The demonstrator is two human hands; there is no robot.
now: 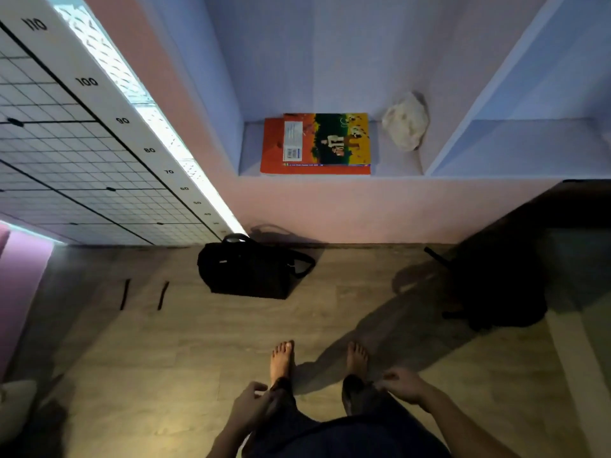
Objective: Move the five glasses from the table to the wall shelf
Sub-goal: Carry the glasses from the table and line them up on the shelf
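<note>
No glasses and no table are in view. The wall shelf (396,175) is a recessed niche ahead of me, pale blue inside, with a second compartment to its right. My left hand (249,404) hangs low by my left thigh, fingers loosely curled and holding nothing. My right hand (401,386) hangs by my right thigh, fingers half curled, also holding nothing. Both hands are far below the shelf, near my bare feet on the wooden floor.
An orange and green book (317,143) lies flat in the left compartment, beside a crumpled white cloth (406,122). A black bag (251,267) sits on the floor under the shelf. A dark bag (492,285) lies at right. A numbered grid board (82,153) leans at left.
</note>
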